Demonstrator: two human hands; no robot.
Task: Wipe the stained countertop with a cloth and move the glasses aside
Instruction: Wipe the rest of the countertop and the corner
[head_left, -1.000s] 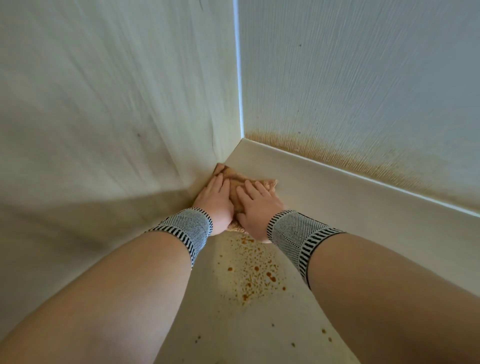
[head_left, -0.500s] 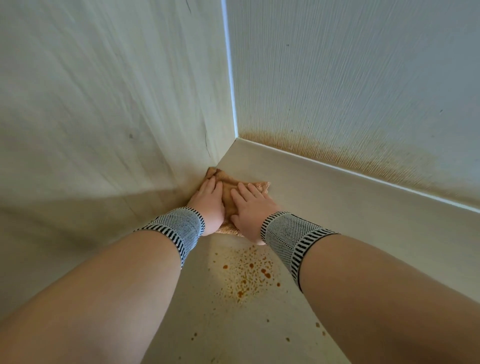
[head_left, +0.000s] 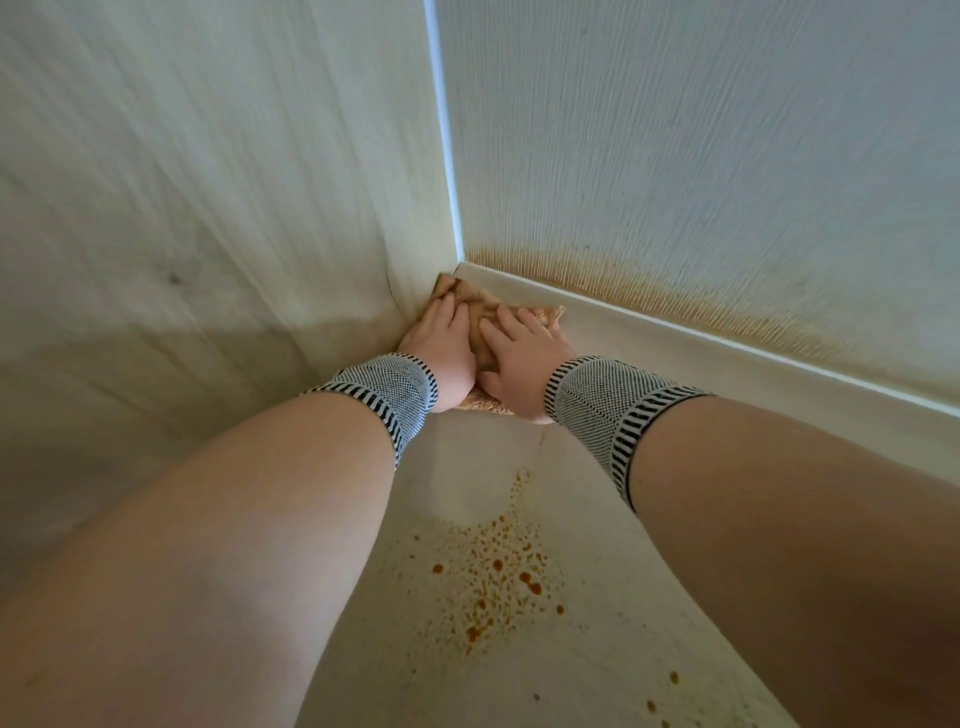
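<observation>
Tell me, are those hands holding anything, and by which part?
Nothing is gripped. The left hand and right hand lie flat on top of the tan cloth, pressing it against the countertop in the corner.

— Pale countertop, running into a corner between two walls.
— And on it?
— Tan cloth, pushed right into that corner, lying flat.
— Anything else?
— Orange-brown stains, speckled across the near part, well apart from the cloth; a few stray spots nearer the front right edge.
</observation>
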